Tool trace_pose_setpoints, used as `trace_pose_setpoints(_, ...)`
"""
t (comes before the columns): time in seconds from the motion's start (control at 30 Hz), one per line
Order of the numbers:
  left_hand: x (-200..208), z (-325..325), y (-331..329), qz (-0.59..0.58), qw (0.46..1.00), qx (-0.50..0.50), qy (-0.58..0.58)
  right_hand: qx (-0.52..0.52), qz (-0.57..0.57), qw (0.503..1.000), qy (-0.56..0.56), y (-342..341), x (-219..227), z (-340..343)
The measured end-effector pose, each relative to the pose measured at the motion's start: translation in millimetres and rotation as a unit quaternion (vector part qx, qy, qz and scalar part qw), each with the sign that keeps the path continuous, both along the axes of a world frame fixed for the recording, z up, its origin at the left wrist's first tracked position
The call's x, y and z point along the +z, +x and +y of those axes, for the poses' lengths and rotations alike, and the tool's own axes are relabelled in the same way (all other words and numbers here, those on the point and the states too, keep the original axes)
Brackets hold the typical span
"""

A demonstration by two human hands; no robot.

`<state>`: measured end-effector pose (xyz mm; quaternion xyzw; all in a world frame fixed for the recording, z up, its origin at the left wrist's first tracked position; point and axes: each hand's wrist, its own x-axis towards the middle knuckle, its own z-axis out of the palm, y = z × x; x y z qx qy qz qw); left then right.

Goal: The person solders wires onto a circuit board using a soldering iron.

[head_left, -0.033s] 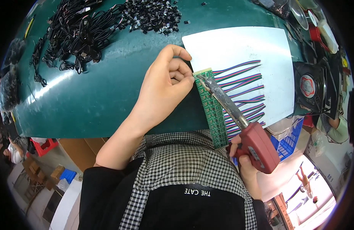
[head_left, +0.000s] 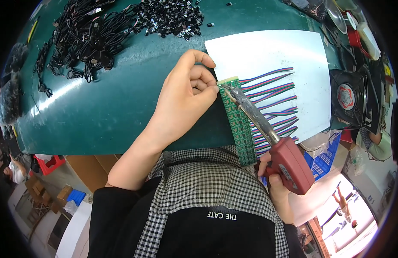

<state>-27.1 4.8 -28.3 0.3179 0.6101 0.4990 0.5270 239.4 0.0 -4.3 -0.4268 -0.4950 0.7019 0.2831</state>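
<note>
My right hand [head_left: 275,179] grips the handle of a red soldering gun [head_left: 292,165], whose long metal barrel slants up and left. Its tip lies at the far end of a green circuit board panel [head_left: 238,124]. Several striped ribbon wires [head_left: 270,90] in red, blue, green and dark run from the panel's right side. My left hand [head_left: 184,96] is closed in a pinch at the panel's far left corner, beside the iron's tip. Whatever its thumb and finger hold is too small or hidden to make out. The panel's near end overhangs the table edge.
A white sheet [head_left: 272,49] lies under the wires on the green table [head_left: 117,116]. Bundled black cables [head_left: 87,38] and a heap of small black connectors [head_left: 171,17] are at the far left and middle. A black fan [head_left: 349,96] stands right, with a blue basket [head_left: 326,159] below it.
</note>
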Motion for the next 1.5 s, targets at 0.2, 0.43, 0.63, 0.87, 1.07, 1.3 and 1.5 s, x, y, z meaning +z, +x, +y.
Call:
trace_pose_setpoints(0.2,0.6,0.1,-1.7,-0.007,1.0,-0.002,-0.003,0.013,-0.027,0.999,0.019,4.1,-4.5,-0.8)
trace_pose_setpoints(0.43,-0.6,-0.1,-1.3,-0.01,1.0,-0.002,0.004,0.01,-0.02,1.0,0.009,6.2,-7.1,-3.0)
trace_pose_setpoints(0.63,-0.4,0.0,-1.2,-0.009,1.0,-0.002,0.001,0.018,-0.036,0.999,0.006,6.1,-6.3,-1.9)
trace_pose_setpoints(0.87,-2.3,0.6,-3.0,-0.01,1.0,-0.014,0.003,0.007,0.0,1.0,0.023,6.2,-11.5,-2.2)
trace_pose_setpoints(1.07,-1.3,1.2,-2.0,-0.009,1.0,-0.015,0.003,0.012,-0.001,0.998,0.061,8.0,-16.7,-3.9)
trace_pose_setpoints(1.3,-2.5,0.5,-2.8,-0.025,1.0,-0.007,0.007,0.071,-0.052,0.982,0.169,21.9,-28.4,-7.3)
trace_pose_setpoints(1.5,-3.3,0.1,-3.0,-0.022,1.0,-0.01,0.008,0.093,-0.088,0.968,0.216,28.6,-32.7,-7.8)
